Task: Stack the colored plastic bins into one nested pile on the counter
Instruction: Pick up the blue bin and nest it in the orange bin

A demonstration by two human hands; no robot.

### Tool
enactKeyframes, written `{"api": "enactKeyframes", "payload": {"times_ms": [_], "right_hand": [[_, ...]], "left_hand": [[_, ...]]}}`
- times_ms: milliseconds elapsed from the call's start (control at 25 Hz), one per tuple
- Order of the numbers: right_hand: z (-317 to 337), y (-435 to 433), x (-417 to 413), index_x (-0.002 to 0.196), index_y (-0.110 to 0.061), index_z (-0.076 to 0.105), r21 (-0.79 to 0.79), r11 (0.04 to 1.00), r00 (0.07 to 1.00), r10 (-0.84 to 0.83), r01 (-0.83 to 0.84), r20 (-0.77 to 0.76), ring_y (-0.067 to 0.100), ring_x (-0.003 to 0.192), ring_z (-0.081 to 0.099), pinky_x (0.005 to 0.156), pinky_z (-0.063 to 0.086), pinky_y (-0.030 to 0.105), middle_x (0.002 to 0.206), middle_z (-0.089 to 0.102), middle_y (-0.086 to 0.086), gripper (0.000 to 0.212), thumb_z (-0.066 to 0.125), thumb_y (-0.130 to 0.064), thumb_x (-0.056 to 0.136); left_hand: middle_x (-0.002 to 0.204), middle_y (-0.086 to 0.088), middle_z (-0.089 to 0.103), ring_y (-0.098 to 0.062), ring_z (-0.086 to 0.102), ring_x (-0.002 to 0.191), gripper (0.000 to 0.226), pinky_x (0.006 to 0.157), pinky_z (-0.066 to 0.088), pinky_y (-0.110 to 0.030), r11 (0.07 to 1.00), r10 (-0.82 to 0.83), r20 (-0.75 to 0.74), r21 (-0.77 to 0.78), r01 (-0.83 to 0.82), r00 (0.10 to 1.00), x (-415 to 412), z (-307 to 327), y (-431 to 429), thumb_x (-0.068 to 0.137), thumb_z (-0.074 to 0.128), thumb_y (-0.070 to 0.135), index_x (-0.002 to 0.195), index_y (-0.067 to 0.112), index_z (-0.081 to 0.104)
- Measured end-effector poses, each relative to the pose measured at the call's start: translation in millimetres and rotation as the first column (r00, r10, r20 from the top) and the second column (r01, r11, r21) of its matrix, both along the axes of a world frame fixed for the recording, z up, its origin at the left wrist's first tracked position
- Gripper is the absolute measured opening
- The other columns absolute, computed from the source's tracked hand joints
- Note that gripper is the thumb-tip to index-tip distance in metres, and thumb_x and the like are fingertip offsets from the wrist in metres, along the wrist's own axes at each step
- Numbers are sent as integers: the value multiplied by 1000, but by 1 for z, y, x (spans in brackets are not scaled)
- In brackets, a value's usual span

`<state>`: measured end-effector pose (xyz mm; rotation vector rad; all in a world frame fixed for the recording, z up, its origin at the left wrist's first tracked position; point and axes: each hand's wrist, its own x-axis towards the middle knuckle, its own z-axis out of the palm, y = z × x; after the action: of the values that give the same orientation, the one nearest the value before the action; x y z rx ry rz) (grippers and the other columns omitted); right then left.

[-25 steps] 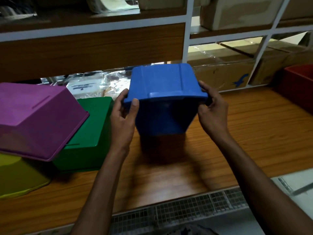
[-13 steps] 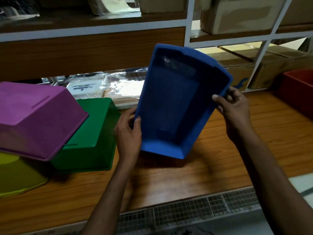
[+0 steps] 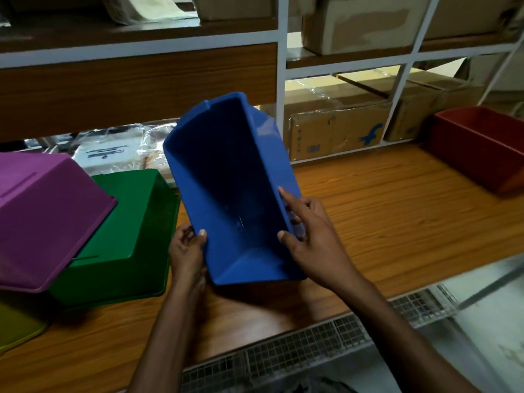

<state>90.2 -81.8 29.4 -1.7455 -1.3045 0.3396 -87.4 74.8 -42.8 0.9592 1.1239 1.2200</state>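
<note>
A blue bin (image 3: 229,180) is held above the wooden counter (image 3: 382,217), tilted with its open side toward me. My left hand (image 3: 187,251) grips its lower left edge, thumb over the rim. My right hand (image 3: 309,236) grips the right wall, thumb inside. To the left, a green bin (image 3: 133,236) lies upside down on the counter. A purple bin (image 3: 42,217) leans upside down over the green one. A yellow bin (image 3: 17,330) shows at the lower left edge. A red bin (image 3: 479,146) stands upright at the far right.
Cardboard boxes (image 3: 337,129) and plastic-wrapped packets (image 3: 113,148) fill the shelf behind the counter. A wooden panel (image 3: 136,86) and white shelf frame (image 3: 282,89) rise behind. A wire mesh strip (image 3: 283,350) runs along the counter's front edge.
The blue bin has turned from bottom-up to open side facing me and come lower and nearer. Both hands shifted down to its lower end.
</note>
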Motion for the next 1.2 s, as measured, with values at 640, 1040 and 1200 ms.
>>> {"api": "enactKeyframes", "payload": {"times_ms": [640,1040,1200], "right_hand": [[34,-35,54,122,-24,59,-160,983,880,-157,94,-449,19,88,60,72,57,34,111,61,5,49,61,11,89],[44,-163,83,117,-24,52,-324,879,842,-447,350,-303,21,82,58,70,56,33,104,60,5,51,68,12,85],[37,-230,97,115,-33,44,-372,703,777,-624,607,89,22,78,63,68,54,42,97,60,-4,53,73,-8,78]], "left_hand": [[113,-6,62,-18,67,99,58,71,62,-32,860,-495,-291,-31,509,819,-31,111,-31,88,67,-8,134,25,55],[110,1,60,-14,65,92,59,66,62,-25,729,-648,-329,-5,685,687,45,91,-109,86,66,-10,113,41,54],[100,4,57,2,57,77,58,75,57,-31,642,-687,-386,75,763,616,99,84,-171,86,65,-11,114,38,53]]}}
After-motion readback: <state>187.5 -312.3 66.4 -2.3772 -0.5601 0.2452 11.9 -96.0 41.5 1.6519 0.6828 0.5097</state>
